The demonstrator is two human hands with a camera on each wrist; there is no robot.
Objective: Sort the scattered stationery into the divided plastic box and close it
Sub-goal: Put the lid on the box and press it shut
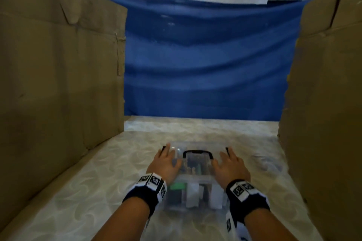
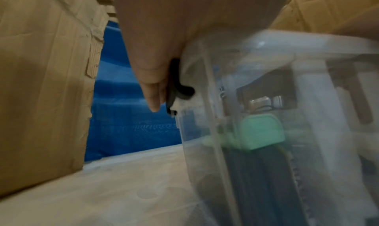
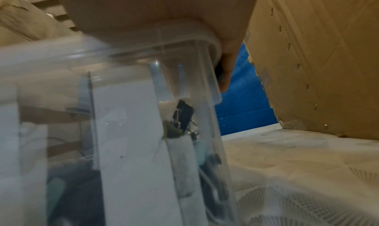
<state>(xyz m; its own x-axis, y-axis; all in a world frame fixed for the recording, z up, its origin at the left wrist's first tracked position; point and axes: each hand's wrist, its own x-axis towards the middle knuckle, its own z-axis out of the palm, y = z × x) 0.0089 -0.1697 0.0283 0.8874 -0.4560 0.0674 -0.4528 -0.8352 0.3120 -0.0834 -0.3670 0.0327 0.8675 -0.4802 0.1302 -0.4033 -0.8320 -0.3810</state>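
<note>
clear box [image 1: 195, 179], black handle [image 1: 197, 152], blue cloth [image 1: 205, 68], brown cardboard [image 1: 58, 74].

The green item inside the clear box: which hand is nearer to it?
Left. The left hand rests on the lid above the box's left side, where the green item sits. The right hand rests on the opposite side.

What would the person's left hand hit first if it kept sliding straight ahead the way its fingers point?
The left hand lies flat on the clear box's lid, fingertips at the black side latch. Beyond that lies only the pale table cover, then probably the blue cloth backdrop, though depth is hard to judge.
</note>
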